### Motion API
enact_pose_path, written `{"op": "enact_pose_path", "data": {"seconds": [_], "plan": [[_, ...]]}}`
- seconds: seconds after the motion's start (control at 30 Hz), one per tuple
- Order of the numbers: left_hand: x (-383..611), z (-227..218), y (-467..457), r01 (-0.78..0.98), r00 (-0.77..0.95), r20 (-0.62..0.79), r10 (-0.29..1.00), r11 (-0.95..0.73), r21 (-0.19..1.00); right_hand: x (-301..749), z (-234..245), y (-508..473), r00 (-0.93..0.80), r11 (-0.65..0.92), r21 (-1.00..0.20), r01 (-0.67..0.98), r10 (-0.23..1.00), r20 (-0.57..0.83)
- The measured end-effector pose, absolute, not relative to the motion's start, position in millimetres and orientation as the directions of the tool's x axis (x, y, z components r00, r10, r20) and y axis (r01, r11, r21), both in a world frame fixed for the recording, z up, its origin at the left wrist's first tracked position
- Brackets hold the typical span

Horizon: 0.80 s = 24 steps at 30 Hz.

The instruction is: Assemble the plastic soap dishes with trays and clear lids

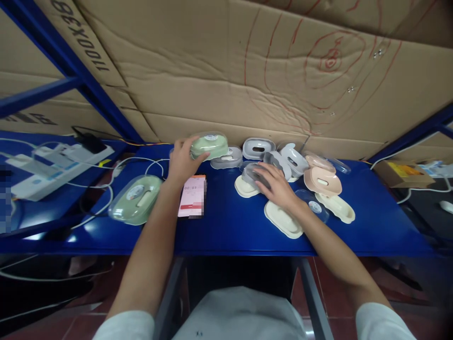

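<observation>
Working at a blue table, a seated person keeps both bare hands among small oval cases. The left hand grips 1 end of a green case with a clear cover, the thumb along its near side and the fingers toward the back; from where I stand, I cannot tell whether it is raised off the table. This case partly overlaps a gray case just to its right. The right hand lies with its fingers spread and bent over a dark gray piece, above a cream piece; whether the fingers grip it or only touch it, I cannot tell. A second cream piece lies nearer the front edge, below the right wrist. Beyond the right hand stand an open gray tray and other gray parts, with a pink tray and a long cream piece to the right. A phone reading 00:03 lies beside the left forearm, and on that arm's outer side rests a 2nd green case. Cardboard marked with red rings backs the table.
</observation>
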<state>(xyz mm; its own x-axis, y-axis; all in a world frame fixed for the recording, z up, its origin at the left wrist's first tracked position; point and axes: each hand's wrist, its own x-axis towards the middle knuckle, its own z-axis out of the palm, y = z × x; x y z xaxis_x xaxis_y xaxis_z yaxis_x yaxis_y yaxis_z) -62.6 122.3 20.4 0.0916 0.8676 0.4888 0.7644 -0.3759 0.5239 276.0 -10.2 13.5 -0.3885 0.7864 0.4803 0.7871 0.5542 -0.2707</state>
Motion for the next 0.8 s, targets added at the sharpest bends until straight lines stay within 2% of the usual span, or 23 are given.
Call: {"op": "enact_pose_path", "data": {"seconds": [0.17, 0.37, 0.47, 0.53, 0.6, 0.7, 0.8], "plan": [[-56, 18, 119, 0.768, 0.136, 0.479, 0.867, -0.398, 0.502, 272, 34, 10, -0.417, 0.549, -0.248, 0.798, 0.8, 0.432], [-54, 29, 112, 0.687, 0.318, 0.433, 0.844, -0.519, 0.508, 244, 55, 47, -0.464, 0.544, -0.237, 0.805, 0.826, 0.322], [-73, 45, 90, 0.819, 0.281, 0.343, 0.896, -0.41, 0.402, 230, 56, 53, -0.505, 0.574, -0.238, 0.784, 0.811, 0.295], [-96, 54, 66, 0.916, 0.212, 0.259, 0.942, -0.284, 0.284, 226, 53, 54, -0.526, 0.586, -0.235, 0.776, 0.806, 0.271], [-123, 57, 37, 0.955, 0.138, 0.213, 0.967, -0.187, 0.229, 227, 48, 55, -0.544, 0.589, -0.228, 0.776, 0.807, 0.231], [-159, 50, -3, 0.983, -0.034, 0.188, 0.982, -0.001, 0.186, 231, 42, 54, -0.56, 0.587, -0.211, 0.781, 0.809, 0.178], [-179, 36, -29, 0.965, -0.127, 0.159, 0.979, 0.085, 0.249, 230, 40, 51, -0.577, 0.597, -0.188, 0.78, 0.802, 0.153]]}}
